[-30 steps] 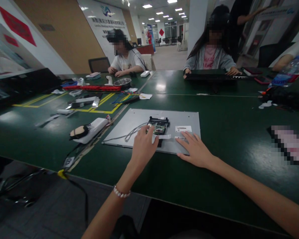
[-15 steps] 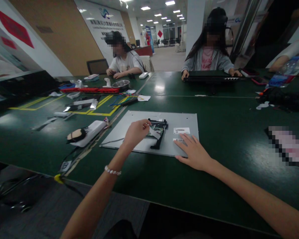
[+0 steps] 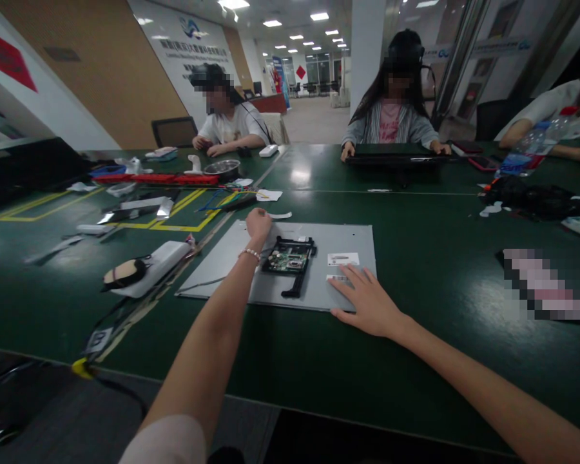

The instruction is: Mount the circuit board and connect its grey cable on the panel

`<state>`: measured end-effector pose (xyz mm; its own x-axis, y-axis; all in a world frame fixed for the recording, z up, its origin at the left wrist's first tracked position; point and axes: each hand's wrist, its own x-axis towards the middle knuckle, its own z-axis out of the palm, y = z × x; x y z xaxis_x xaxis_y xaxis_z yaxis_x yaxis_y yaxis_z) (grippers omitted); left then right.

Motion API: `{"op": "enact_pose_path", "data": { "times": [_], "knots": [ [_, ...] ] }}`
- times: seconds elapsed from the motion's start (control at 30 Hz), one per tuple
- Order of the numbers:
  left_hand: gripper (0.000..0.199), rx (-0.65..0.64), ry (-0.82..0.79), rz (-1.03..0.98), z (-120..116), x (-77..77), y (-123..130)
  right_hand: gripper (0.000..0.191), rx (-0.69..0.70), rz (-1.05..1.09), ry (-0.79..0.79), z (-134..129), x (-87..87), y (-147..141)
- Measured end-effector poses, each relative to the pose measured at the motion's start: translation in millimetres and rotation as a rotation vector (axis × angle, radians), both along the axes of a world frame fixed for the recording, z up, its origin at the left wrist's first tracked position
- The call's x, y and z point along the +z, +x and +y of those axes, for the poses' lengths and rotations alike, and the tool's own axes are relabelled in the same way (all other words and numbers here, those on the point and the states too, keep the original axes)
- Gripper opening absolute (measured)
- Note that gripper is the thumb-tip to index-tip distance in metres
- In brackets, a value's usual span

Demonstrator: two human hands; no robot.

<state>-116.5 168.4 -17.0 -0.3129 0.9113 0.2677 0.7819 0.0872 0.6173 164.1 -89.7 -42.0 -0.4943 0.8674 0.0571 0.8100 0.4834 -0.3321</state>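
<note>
A flat grey metal panel (image 3: pixel 314 296) lies on the green table. Mounted on it is a green circuit board (image 3: pixel 290 259) in a black plastic frame (image 3: pixel 297 283). My left hand (image 3: pixel 258 223) is closed above the panel's far left edge, with a thin white strip (image 3: pixel 280 215) sticking out to the right of its fingers; whether that is tape or a flat cable I cannot tell. Spread flat, my right hand (image 3: pixel 370 299) rests on the panel's right front part, its fingertips by two white labels (image 3: pixel 343 259).
A white pouch-like item with a beige and black piece (image 3: pixel 125 274) lies left of the panel. Beyond are loose wires (image 3: pixel 236 200), metal pieces (image 3: pixel 140 207) and a steel bowl (image 3: pixel 222 169). At right lie a phone-shaped item (image 3: pixel 541 283) and a bottle (image 3: pixel 531 148). Two people sit across the table.
My left hand has moved away from the circuit board, forward and left, carrying the white strip off it. My right hand stays on the panel. The view has shifted slightly.
</note>
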Motion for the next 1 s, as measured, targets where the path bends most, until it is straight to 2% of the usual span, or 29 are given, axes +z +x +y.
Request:
{"op": "enact_pose_path", "data": {
  "times": [0.1,0.2,0.3,0.4,0.47,0.53,0.77,1.0],
  "knots": [
    [0.033,0.007,-0.027,0.011,-1,-1.4,0,0.074,0.004,0.001,-0.003,0,0.2,0],
    [0.041,-0.012,-0.049,0.056,-6,1.4,-2,0.075,0.006,0.001,-0.012,0,0.3,0],
    [0.046,-0.096,0.018,0.185,-15,5.2,-3,0.075,0.008,0.002,-0.017,0,-0.2,0],
    [0.037,-0.367,0.017,0.250,-26,6.1,1,0.074,0.004,0.007,-0.011,-1,-0.7,0],
    [0.032,-0.581,-0.075,0.227,-30,4.1,7,0.074,0.003,0.008,-0.003,-2,-0.5,0],
    [0.034,-0.704,-0.152,0.202,-31,1.4,14,0.073,0.002,0.006,0.002,-2,0.3,0],
    [0.034,-0.756,-0.326,0.202,-24,-0.3,32,0.073,0.003,-0.006,-0.011,-2,1.6,0],
    [0.020,-0.730,-0.333,0.231,-19,-2.0,36,0.074,0.001,0.001,-0.015,-3,2.1,1]
  ]
}}
